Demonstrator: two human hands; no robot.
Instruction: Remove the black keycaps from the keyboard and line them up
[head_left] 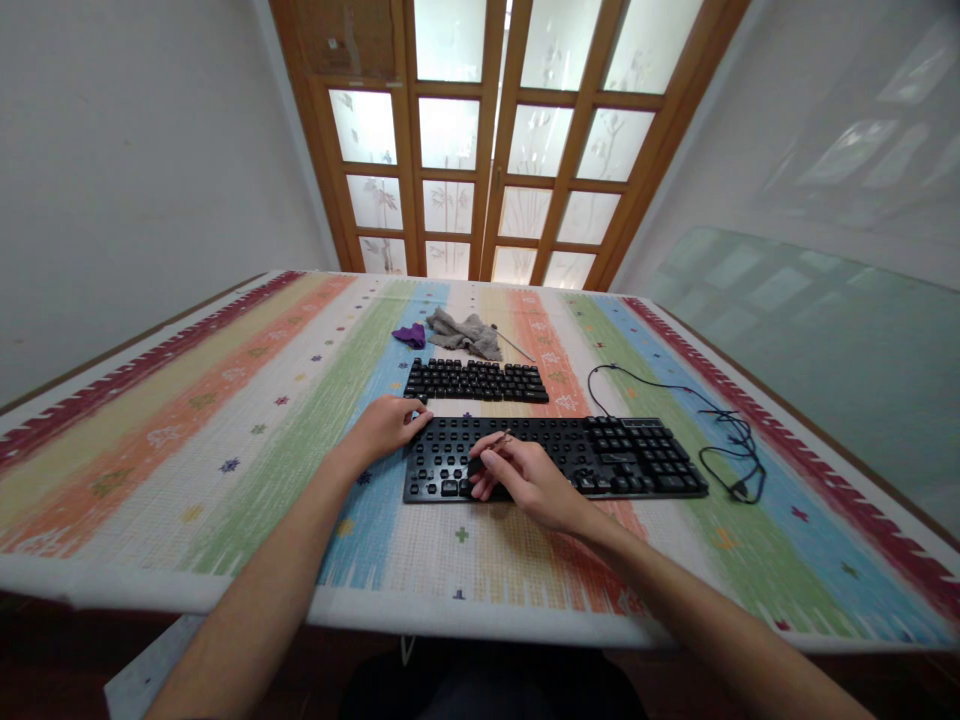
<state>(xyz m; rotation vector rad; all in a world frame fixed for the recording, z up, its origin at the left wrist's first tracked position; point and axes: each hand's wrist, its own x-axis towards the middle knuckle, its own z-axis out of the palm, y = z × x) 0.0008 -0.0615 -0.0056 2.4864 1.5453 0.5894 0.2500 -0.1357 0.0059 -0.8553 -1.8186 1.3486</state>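
Note:
A black keyboard (577,490) lies across the cloth, its left and middle part bare of keycaps, with keycaps still on the right block and a few at the bottom. Over the bare part, my right hand (521,475) is closed around a small black-handled tool (475,466) with a thin metal tip; the fingers hide much of it. My left hand (390,425) is at the keyboard's upper left corner, thumb and index finger close together; what lies between them is too small to make out. Just behind, loose black keycaps (476,380) stand in rows like a keyboard layout.
Behind the keycaps lie a grey cloth (465,332), a purple cloth (409,336) and a thin rod (514,344). The keyboard's black cable (739,450) coils at the right. A striped tablecloth (285,480) covers the table; walls flank it and glazed doors (484,150) stand beyond.

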